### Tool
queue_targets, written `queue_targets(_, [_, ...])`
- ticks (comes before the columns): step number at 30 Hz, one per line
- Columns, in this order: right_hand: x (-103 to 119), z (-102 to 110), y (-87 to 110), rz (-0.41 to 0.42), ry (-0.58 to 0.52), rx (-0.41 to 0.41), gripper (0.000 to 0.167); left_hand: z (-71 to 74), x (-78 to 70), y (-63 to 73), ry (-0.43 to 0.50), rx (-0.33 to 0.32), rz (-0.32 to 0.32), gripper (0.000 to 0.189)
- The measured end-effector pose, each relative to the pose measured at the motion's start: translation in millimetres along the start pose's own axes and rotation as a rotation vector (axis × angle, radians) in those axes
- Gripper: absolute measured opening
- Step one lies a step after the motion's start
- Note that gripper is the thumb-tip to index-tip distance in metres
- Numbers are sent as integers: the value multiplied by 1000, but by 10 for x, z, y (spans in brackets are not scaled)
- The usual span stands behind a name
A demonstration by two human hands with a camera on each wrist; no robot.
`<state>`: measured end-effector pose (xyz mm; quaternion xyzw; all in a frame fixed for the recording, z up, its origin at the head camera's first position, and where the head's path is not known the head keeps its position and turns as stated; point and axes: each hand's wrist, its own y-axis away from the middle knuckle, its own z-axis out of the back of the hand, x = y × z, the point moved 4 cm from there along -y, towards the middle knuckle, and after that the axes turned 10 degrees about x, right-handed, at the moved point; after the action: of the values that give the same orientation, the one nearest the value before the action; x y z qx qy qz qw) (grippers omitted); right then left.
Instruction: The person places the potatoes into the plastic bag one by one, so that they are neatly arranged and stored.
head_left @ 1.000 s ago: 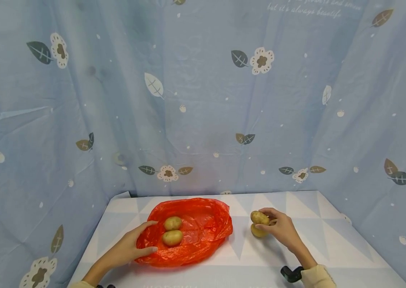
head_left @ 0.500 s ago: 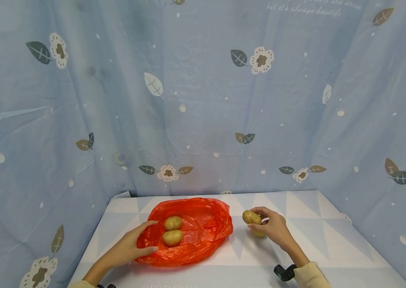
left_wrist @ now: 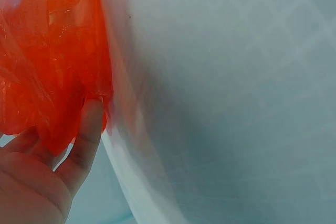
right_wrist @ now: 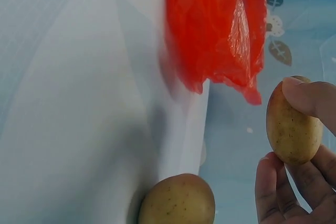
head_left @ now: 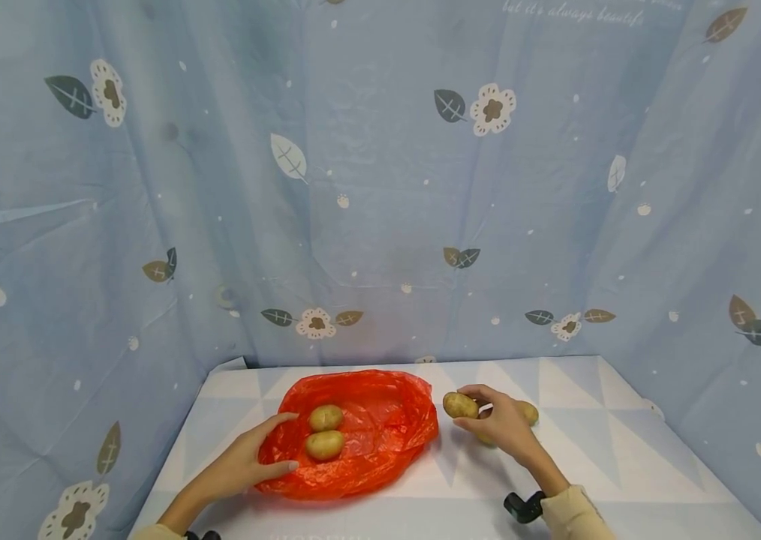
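A red plastic bag (head_left: 383, 420) lies spread wide on the table, with two potatoes (head_left: 324, 445) inside at its left. My left hand (head_left: 242, 459) grips the bag's left side, thumb and fingers apart on its edge; the left wrist view shows the thumb against the crinkled plastic. To the right of the bag, my right hand (head_left: 503, 424) holds another potato (head_left: 460, 405) between thumb and fingers, above the table. Behind that hand, a potato (head_left: 527, 413) shows on the table, and one beneath it is mostly hidden. The right wrist view shows a potato (right_wrist: 178, 203) on the table.
The table (head_left: 597, 465) has a pale triangle-patterned cover. A blue curtain (head_left: 380, 225) with leaf and flower prints hangs behind it and along both sides. Dark wrist-worn gear (head_left: 524, 508) sits by the right sleeve.
My right hand has moved left toward the bag with the potato, lifting it off the others. A potato behind the hand has come into view. The left hand and bag stay put.
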<state>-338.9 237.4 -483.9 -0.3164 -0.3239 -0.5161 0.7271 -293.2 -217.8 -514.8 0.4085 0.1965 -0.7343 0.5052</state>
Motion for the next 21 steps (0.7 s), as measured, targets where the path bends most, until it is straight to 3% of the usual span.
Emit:
queue_targets(9, [97,-88,-84,23,16,-2,50,-5,1,-4,-17,-4,4,83])
queue_targets(21, [232,-303,-210,76,-9,78,49,0,14,-4,-12,-3,3,83])
